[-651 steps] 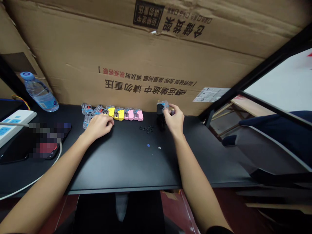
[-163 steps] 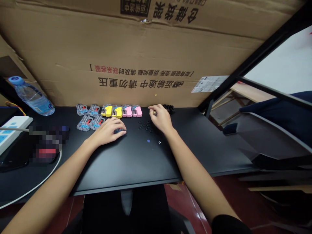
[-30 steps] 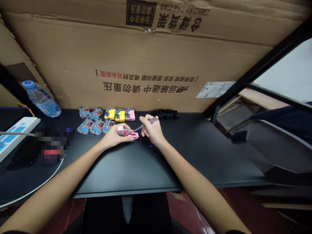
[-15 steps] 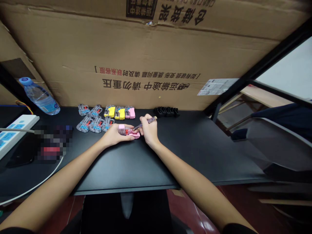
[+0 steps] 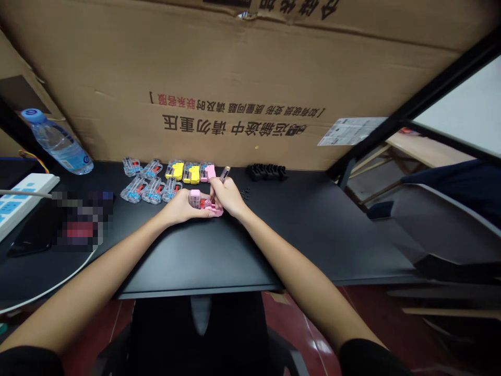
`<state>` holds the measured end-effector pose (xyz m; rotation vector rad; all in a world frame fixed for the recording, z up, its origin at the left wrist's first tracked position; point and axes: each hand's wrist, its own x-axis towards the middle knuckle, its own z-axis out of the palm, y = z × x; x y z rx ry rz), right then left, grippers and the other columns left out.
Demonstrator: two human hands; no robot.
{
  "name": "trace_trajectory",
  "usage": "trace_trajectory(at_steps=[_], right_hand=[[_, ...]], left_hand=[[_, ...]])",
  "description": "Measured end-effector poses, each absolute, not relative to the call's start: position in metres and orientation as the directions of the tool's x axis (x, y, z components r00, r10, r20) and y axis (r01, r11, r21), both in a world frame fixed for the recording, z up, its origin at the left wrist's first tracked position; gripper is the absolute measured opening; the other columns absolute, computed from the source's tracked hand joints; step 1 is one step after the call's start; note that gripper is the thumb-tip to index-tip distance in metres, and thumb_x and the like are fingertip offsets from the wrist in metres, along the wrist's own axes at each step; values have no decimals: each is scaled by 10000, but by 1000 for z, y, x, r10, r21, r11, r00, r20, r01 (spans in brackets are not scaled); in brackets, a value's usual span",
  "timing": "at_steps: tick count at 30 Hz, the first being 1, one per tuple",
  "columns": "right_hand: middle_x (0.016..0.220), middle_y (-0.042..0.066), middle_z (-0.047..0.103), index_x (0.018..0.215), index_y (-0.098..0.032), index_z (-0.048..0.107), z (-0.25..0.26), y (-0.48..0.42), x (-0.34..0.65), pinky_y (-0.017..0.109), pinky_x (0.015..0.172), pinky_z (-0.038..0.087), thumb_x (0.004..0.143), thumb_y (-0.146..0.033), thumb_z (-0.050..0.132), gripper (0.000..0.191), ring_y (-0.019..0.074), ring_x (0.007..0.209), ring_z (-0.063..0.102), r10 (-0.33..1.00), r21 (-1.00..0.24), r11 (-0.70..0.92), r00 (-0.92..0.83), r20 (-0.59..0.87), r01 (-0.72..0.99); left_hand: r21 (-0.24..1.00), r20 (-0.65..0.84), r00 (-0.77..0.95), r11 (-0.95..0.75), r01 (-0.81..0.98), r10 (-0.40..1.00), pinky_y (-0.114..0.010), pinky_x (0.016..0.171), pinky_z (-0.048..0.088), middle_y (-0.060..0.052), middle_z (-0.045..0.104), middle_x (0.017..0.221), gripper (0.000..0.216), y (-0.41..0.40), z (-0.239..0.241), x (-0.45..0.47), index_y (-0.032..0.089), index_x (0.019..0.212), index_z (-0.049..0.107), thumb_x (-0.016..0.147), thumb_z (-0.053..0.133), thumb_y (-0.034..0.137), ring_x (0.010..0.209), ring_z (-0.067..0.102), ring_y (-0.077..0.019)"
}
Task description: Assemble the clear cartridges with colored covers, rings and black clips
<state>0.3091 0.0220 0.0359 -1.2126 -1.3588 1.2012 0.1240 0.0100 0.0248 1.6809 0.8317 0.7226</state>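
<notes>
My left hand is closed around a small pink-and-clear toy gun, held just above the black table. A screwdriver with a see-through handle stands steeply in the closed fingers of my right hand. Its tip is down at the pink part of the toy, mostly hidden by my fingers. Behind my hands lie two yellow-and-clear toy guns and a pink one. Several clear toy pieces with blue and red parts lie to their left.
A row of black plastic parts lies by the cardboard at the back. Tiny dark pieces sit right of my right hand. At left are a water bottle, a power strip and a white cable.
My right hand has moved left over the toy gun, and the screwdriver has swung from slanted to nearly upright. The tiny dark pieces now show beside it. The view has tipped down slightly.
</notes>
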Motion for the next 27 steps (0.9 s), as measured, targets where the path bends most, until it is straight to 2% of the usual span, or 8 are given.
trace_trajectory(at_steps=[3, 6, 10, 14, 18, 24, 27], right_hand=[[331, -66, 388, 578, -250, 509, 30, 27, 312, 215, 345, 392, 930, -387, 591, 387, 104, 287, 375, 997, -995, -69, -26, -67, -72], [334, -86, 356, 604, -252, 505, 25, 26, 315, 218, 360, 438, 912, -391, 615, 356, 96, 297, 343, 994, -980, -109, -17, -108, -168], [355, -101, 342, 617, -254, 512, 24, 17, 315, 217, 337, 421, 907, -489, 656, 400, 92, 293, 343, 1000, -978, 5, -18, 9, -209], [399, -99, 392, 636, -249, 524, 23, 10, 315, 203, 346, 421, 892, -550, 704, 434, 84, 307, 397, 992, -979, 105, -52, 115, -173], [393, -111, 366, 644, -251, 516, 22, 16, 315, 204, 332, 412, 889, -544, 695, 422, 76, 296, 345, 998, -975, 15, -54, 27, -220], [361, -113, 350, 650, -247, 521, 23, 28, 317, 217, 334, 449, 855, -434, 720, 342, 85, 298, 333, 981, -960, -179, -116, -157, -217], [361, -114, 344, 647, -243, 526, 23, 25, 320, 221, 342, 462, 849, -437, 729, 346, 86, 305, 342, 982, -953, -177, -108, -155, -247]], left_hand=[[965, 63, 576, -197, 173, 815, -354, 892, 646, -121, 862, 1086, 622, 10, 24, 124, 104, 1244, 836, 742, 966, 447, 894, 811, -248], [961, 75, 583, -215, 175, 809, -363, 886, 653, -120, 861, 1081, 651, 9, 23, 124, 96, 1255, 830, 731, 971, 455, 896, 810, -255], [960, 87, 561, -221, 174, 823, -356, 885, 653, -109, 863, 1059, 599, 9, 23, 124, 110, 1203, 843, 712, 985, 423, 899, 813, -254], [967, 74, 584, -202, 157, 808, -351, 905, 651, -105, 865, 1081, 557, 10, 23, 125, 126, 1198, 843, 727, 974, 392, 917, 817, -248], [970, 87, 611, -208, 129, 787, -348, 919, 648, -105, 865, 1079, 532, 10, 23, 125, 122, 1175, 846, 738, 970, 399, 921, 817, -244], [962, 117, 622, -244, 123, 774, -359, 944, 641, -108, 863, 1076, 586, 8, 23, 124, 123, 1190, 844, 708, 997, 417, 938, 817, -254], [963, 112, 616, -239, 128, 780, -376, 954, 643, -123, 861, 1080, 613, 9, 21, 125, 106, 1208, 835, 711, 997, 426, 946, 818, -262]])
